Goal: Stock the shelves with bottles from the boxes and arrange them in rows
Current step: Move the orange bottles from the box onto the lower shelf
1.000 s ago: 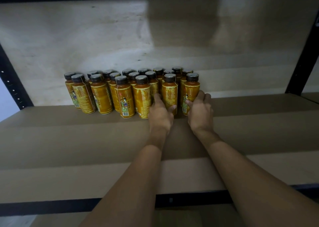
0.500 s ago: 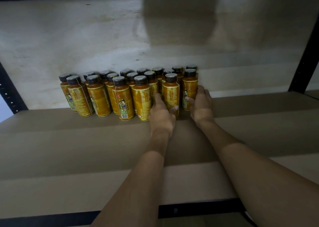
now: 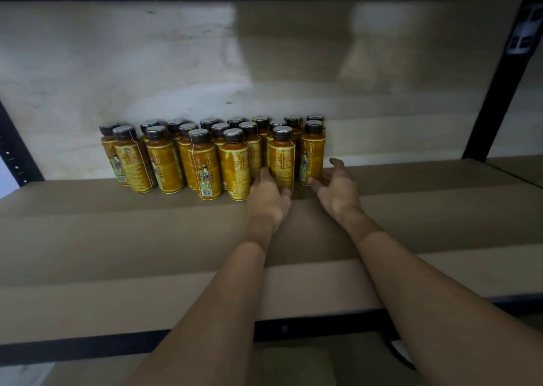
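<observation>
Several amber bottles with dark caps (image 3: pixel 205 156) stand in rows against the back wall of the brown shelf (image 3: pixel 147 238). My left hand (image 3: pixel 269 196) grips the base of a front-row bottle (image 3: pixel 281 158), thumb on its right side and fingers on its left. My right hand (image 3: pixel 335 186) is spread with relaxed fingers just right of the rightmost bottle (image 3: pixel 312 150), its thumb near that bottle's base and its palm holding nothing.
A black shelf post (image 3: pixel 499 86) rises at the right and another black post (image 3: pixel 14 150) at the left. The shelf's black front rail (image 3: pixel 117 344) runs below my forearms. Bare shelf board lies right of the bottles.
My right hand has let go of the rightmost bottle and drawn back slightly to the right with fingers spread. That bottle now stands against the row. My left hand stays on its bottle.
</observation>
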